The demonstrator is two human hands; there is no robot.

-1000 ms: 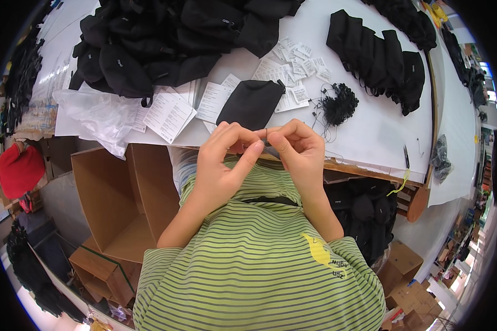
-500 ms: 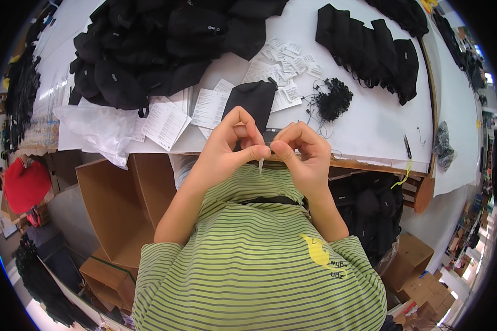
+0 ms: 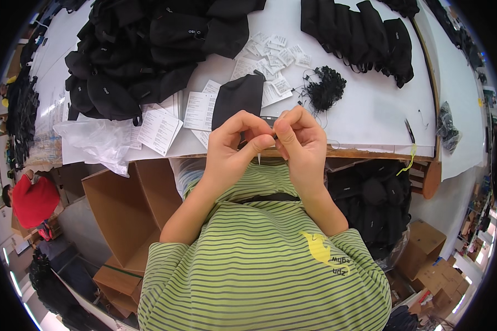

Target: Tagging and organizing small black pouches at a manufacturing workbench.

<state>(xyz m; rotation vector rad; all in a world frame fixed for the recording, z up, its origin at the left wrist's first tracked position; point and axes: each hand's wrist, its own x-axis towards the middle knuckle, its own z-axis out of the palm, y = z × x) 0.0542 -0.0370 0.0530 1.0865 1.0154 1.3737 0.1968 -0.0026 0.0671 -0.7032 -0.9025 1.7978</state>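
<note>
Tag string, thin and pale, is hanging at frame centre (image 3: 259,158), pinched between both hands. I'm seeing left hand (image 3: 234,146) and right hand (image 3: 299,140) closing fingertips narrowly on it, above the table (image 3: 370,110) edge. Black pouch (image 3: 237,99) is lying just beyond. Looks like threading or knotting; next move is needing fine fingertip alignment.

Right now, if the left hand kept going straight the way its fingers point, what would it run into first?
The left hand points its fingers across toward the right hand. Its fingertips already sit at the right fingertips, so it would meet those first, probably along with the small pale piece between them.
</note>
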